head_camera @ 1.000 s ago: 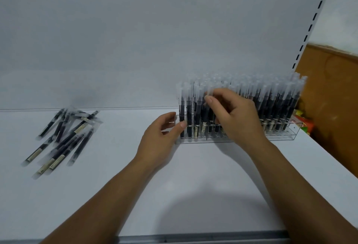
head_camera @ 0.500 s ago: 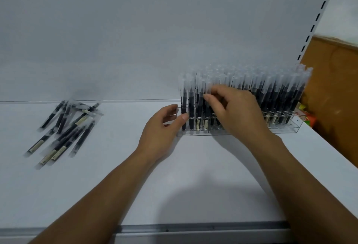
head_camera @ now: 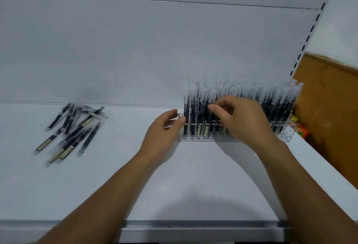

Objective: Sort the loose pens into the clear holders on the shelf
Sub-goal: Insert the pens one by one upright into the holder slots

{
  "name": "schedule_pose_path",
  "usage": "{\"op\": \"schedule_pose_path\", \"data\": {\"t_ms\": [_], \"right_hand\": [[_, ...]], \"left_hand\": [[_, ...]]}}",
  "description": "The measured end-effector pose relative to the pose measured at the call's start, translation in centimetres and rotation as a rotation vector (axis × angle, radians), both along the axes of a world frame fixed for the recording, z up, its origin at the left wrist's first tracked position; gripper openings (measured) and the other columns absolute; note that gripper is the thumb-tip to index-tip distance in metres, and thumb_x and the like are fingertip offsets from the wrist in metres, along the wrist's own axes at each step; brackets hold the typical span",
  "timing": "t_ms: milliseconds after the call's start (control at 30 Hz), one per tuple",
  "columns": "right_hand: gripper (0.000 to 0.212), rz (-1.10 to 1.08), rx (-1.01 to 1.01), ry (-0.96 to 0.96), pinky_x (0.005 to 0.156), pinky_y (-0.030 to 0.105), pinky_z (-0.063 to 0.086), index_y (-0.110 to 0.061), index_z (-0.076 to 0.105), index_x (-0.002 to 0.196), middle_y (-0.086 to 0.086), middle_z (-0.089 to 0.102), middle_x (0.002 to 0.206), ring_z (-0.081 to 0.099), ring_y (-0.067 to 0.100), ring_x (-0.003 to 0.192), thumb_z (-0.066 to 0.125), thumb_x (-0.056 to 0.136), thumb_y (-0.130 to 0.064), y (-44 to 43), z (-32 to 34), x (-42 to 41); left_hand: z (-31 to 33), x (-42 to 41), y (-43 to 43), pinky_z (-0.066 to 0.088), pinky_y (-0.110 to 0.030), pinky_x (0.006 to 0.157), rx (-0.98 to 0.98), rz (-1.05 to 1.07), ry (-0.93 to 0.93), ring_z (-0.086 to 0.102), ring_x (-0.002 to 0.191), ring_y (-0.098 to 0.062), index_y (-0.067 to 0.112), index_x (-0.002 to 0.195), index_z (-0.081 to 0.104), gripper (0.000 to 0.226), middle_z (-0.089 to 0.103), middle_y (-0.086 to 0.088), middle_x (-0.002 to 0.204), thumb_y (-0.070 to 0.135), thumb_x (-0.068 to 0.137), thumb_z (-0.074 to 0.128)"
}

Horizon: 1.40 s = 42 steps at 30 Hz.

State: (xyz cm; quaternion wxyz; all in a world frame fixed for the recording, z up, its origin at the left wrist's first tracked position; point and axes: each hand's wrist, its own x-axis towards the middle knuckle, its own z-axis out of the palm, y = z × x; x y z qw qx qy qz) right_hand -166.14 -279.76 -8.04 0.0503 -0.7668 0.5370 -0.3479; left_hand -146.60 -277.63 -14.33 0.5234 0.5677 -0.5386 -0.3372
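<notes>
A white shelf [head_camera: 193, 175] runs across the view, with a white back wall [head_camera: 135, 49] behind it. The loose pens [head_camera: 73, 133] lie in a messy pile on the left side of the shelf, well apart from both hands. They are dark with clear caps, and some have a pale label.

A clear holder [head_camera: 288, 137] stands on the right side of the shelf, close to the back wall. It is packed with standing pens [head_camera: 271, 104], all upright with their clear caps on top.

The left hand [head_camera: 162, 133] is at the left end of the holder. Its thumb presses on the front corner and its fingers curl round the end, so it grips the holder.

The right hand [head_camera: 246, 121] is in front of the standing pens, near the left part of the holder. Its fingers are curled, and the thumb and first finger close together on one pen [head_camera: 207, 120] in the front row. That pen stands upright in the holder.

A brown board [head_camera: 333, 108] is off to the right, past the end of the shelf. Something small and bright sits just beside the holder there, too blurry to name.
</notes>
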Motion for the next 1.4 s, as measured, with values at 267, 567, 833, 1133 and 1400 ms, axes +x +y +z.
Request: {"op": "schedule_pose_path", "data": {"t_ms": [267, 567, 833, 1133, 1400], "right_hand": [[0.018, 0.377, 0.032, 0.143, 0.070, 0.023, 0.048, -0.036, 0.067, 0.101, -0.025, 0.063, 0.085, 0.059, -0.004, 0.073, 0.054, 0.092, -0.046, 3.9, -1.0, 8.8], [0.050, 0.769, 0.238, 0.414, 0.111, 0.034, 0.027, -0.023, 0.040, 0.144, 0.000, 0.038, 0.150, 0.031, 0.020, 0.138, 0.044, 0.099, -0.044, 1.5, -4.9, 22.3], [0.047, 0.783, 0.138, 0.409, 0.107, 0.037, 0.036, -0.031, 0.043, 0.143, -0.010, 0.043, 0.147, 0.042, 0.018, 0.130, 0.038, 0.100, -0.049, 0.7, -6.3, 21.3], [0.050, 0.791, 0.098, 0.375, 0.117, 0.027, 0.017, -0.033, 0.032, 0.149, -0.012, 0.024, 0.159, 0.022, 0.010, 0.144, 0.037, 0.101, -0.043, 0.5, -7.3, 20.9], [0.023, 0.707, 0.112, 0.237, 0.074, 0.021, 0.036, -0.037, 0.060, 0.102, -0.021, 0.056, 0.108, 0.047, 0.008, 0.101, 0.043, 0.096, -0.051, 0.3, -6.8, 19.8]], "left_hand": [[2.4, 6.9, 2.1, 0.040, -0.012, 0.079, -0.037, 0.101, -0.085, 0.053, 0.094, 0.023, 0.040, 0.118, 0.060, 0.025, 0.060, 0.030, 0.110, 0.042, 0.094, 0.055], [0.4, 19.1, 6.7, 0.042, -0.035, 0.088, 0.045, 0.283, -0.938, 0.050, 0.106, -0.017, 0.024, 0.112, 0.056, 0.022, 0.055, 0.006, 0.107, 0.034, 0.099, 0.040], [-1.2, 19.5, 6.5, 0.031, -0.047, 0.107, 0.196, 0.173, -1.063, 0.034, 0.133, -0.029, 0.026, 0.122, 0.047, 0.036, 0.045, -0.003, 0.138, 0.041, 0.102, 0.021], [-0.8, 19.1, 6.7, 0.016, -0.036, 0.119, 0.122, 0.057, -0.803, 0.021, 0.145, -0.015, 0.027, 0.141, 0.047, 0.040, 0.042, 0.007, 0.149, 0.030, 0.105, 0.030], [0.1, 18.8, 6.7, 0.042, -0.030, 0.084, -0.028, 0.351, -1.031, 0.052, 0.096, -0.013, 0.024, 0.103, 0.072, 0.021, 0.062, 0.007, 0.098, 0.036, 0.088, 0.064]]}}
